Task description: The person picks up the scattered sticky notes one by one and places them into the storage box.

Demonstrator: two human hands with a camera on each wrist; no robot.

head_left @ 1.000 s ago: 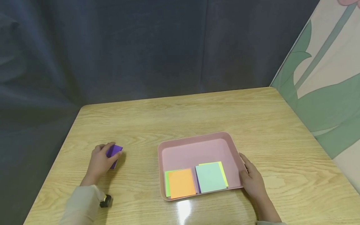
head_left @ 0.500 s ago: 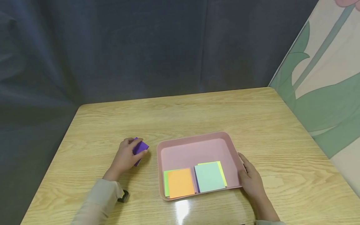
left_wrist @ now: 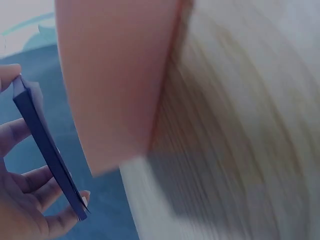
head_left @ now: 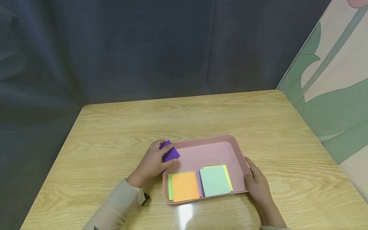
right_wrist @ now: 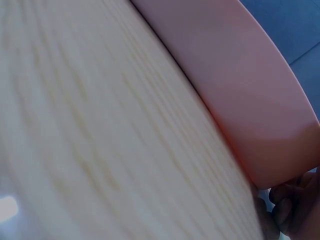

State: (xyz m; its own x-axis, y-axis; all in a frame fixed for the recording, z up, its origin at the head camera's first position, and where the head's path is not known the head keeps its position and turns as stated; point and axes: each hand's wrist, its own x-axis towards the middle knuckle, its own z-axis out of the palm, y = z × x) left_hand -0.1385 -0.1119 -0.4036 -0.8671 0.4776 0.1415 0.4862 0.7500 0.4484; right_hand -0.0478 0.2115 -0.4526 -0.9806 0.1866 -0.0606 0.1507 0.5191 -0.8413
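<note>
My left hand (head_left: 150, 164) holds a purple sticky note pad (head_left: 171, 154) over the left rim of a pink tray (head_left: 207, 153). Fingers and thumb grip the pad by its edges; the left wrist view shows the pad (left_wrist: 52, 155) edge-on, beside the tray's outer wall (left_wrist: 112, 85). At the tray's right side, my right hand (head_left: 258, 187) grips the rim, thumb toward the near corner. Inside the tray along the near side lie an orange pad (head_left: 185, 187) over a green one (head_left: 170, 188), and a mint pad (head_left: 215, 181) over yellow and dark ones.
The tray rests on a wood-grain table (head_left: 123, 127). Behind the table hangs a dark curtain (head_left: 143, 51). A cloth with a leaf pattern (head_left: 339, 99) hangs along the right side.
My left hand has carried the purple sticky note pad rightward from the table's left part to the tray's left rim. The right hand and the tray have stayed in place.
</note>
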